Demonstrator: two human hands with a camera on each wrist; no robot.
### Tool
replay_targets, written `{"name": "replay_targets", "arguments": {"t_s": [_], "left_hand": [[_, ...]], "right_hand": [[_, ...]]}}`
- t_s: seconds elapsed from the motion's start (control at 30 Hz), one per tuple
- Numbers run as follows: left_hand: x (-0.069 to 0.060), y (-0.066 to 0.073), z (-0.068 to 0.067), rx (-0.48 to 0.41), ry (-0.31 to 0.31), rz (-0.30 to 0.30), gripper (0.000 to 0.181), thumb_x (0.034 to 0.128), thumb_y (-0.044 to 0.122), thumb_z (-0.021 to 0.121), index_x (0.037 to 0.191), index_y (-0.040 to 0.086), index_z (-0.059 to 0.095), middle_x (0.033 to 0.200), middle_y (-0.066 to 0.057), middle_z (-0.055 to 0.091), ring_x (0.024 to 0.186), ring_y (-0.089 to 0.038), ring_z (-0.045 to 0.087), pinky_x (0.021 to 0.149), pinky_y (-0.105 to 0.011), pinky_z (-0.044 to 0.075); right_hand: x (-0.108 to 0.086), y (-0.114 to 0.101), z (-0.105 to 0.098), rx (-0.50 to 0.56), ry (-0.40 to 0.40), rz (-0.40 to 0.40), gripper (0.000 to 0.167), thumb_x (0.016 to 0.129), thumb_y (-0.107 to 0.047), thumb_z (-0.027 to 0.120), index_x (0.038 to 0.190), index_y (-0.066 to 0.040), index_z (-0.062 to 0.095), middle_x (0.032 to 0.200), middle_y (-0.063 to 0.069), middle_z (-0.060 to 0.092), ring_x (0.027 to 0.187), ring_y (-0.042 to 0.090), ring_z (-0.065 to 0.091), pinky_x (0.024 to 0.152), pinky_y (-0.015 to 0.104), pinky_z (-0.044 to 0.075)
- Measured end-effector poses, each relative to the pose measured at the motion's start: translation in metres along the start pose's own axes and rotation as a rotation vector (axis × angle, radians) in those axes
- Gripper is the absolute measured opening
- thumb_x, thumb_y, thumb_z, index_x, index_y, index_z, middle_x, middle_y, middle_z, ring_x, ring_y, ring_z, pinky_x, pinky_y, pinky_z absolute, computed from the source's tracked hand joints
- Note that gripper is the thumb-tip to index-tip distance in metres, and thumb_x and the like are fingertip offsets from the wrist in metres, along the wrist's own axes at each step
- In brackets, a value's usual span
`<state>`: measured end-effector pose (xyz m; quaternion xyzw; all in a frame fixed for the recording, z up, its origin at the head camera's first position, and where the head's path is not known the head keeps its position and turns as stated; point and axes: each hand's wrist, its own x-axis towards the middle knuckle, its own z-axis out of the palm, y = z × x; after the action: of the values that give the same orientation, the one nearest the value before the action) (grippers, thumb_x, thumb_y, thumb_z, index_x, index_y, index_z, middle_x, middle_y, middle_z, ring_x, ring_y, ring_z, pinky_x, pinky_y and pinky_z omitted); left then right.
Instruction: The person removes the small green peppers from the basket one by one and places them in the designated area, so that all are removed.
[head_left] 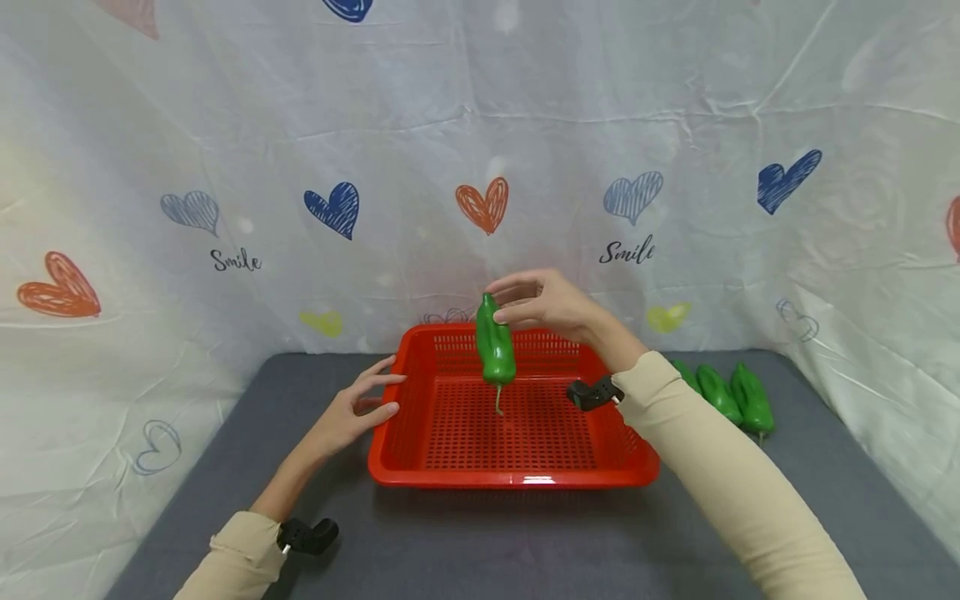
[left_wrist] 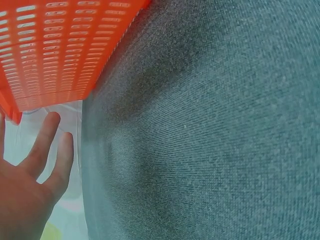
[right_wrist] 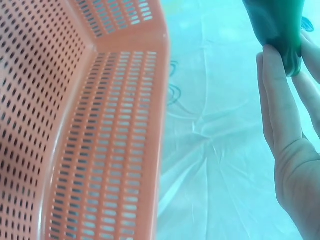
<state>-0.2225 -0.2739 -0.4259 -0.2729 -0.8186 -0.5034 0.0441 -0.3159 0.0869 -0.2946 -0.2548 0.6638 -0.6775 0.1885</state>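
Observation:
A green pepper [head_left: 495, 346] hangs stem-down above the red plastic basket [head_left: 513, 478]. My right hand [head_left: 551, 307] pinches it near its tip between thumb and fingers. In the right wrist view the pepper [right_wrist: 277, 25] shows at the top, between the fingertips of the right hand [right_wrist: 295, 130]. At the basket's left rim is my left hand [head_left: 352, 417], its fingers spread against the edge. The left wrist view shows that hand [left_wrist: 30, 185] with fingers extended beside the basket's slotted wall [left_wrist: 55, 50]. Nothing lies on the visible part of the basket's floor.
Several green peppers [head_left: 750, 400] lie on the grey cloth [head_left: 832, 500] to the right of the basket, partly hidden by the right forearm. Behind the table hangs a white curtain [head_left: 405, 275] printed with hearts.

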Motion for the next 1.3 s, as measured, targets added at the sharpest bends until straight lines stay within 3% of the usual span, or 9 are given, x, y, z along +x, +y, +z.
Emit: {"name": "replay_targets", "arguments": {"t_s": [0.17, 0.57, 1.03, 1.3], "left_hand": [[-0.001, 0.001, 0.001, 0.010, 0.008, 0.009, 0.045, 0.0995, 0.004, 0.065, 0.143, 0.003, 0.056, 0.164, -0.015, 0.025, 0.136, -0.043, 0.042, 0.097, -0.060, 0.046], [0.000, -0.001, 0.002, 0.020, 0.004, -0.023, 0.045, 0.1001, 0.009, 0.066, 0.144, 0.007, 0.056, 0.164, -0.010, 0.026, 0.126, -0.045, 0.052, 0.097, -0.050, 0.049], [0.002, 0.002, 0.003, 0.028, 0.000, -0.010, 0.042, 0.1007, 0.006, 0.064, 0.142, 0.004, 0.056, 0.163, -0.015, 0.025, 0.123, -0.044, 0.055, 0.096, -0.056, 0.049], [0.001, -0.001, 0.002, 0.015, 0.001, 0.001, 0.042, 0.1007, 0.003, 0.062, 0.142, 0.003, 0.055, 0.163, -0.017, 0.024, 0.118, -0.045, 0.059, 0.091, -0.038, 0.053]], "right_hand": [[-0.009, -0.001, -0.009, -0.017, 0.016, -0.003, 0.045, 0.087, 0.008, 0.076, 0.130, 0.004, 0.065, 0.126, 0.024, 0.063, 0.108, 0.038, 0.066, 0.091, 0.050, 0.053], [-0.035, -0.002, -0.029, -0.094, 0.051, -0.036, 0.047, 0.088, 0.005, 0.077, 0.132, 0.005, 0.062, 0.125, 0.025, 0.063, 0.107, 0.034, 0.067, 0.090, 0.047, 0.054], [-0.068, 0.005, -0.066, -0.147, 0.123, -0.038, 0.048, 0.089, 0.002, 0.077, 0.135, 0.003, 0.061, 0.132, 0.020, 0.061, 0.110, 0.030, 0.065, 0.091, 0.045, 0.054], [-0.089, 0.005, -0.088, -0.154, 0.150, -0.029, 0.048, 0.092, -0.001, 0.075, 0.137, 0.003, 0.059, 0.132, 0.020, 0.059, 0.108, 0.027, 0.067, 0.091, 0.041, 0.054]]}}
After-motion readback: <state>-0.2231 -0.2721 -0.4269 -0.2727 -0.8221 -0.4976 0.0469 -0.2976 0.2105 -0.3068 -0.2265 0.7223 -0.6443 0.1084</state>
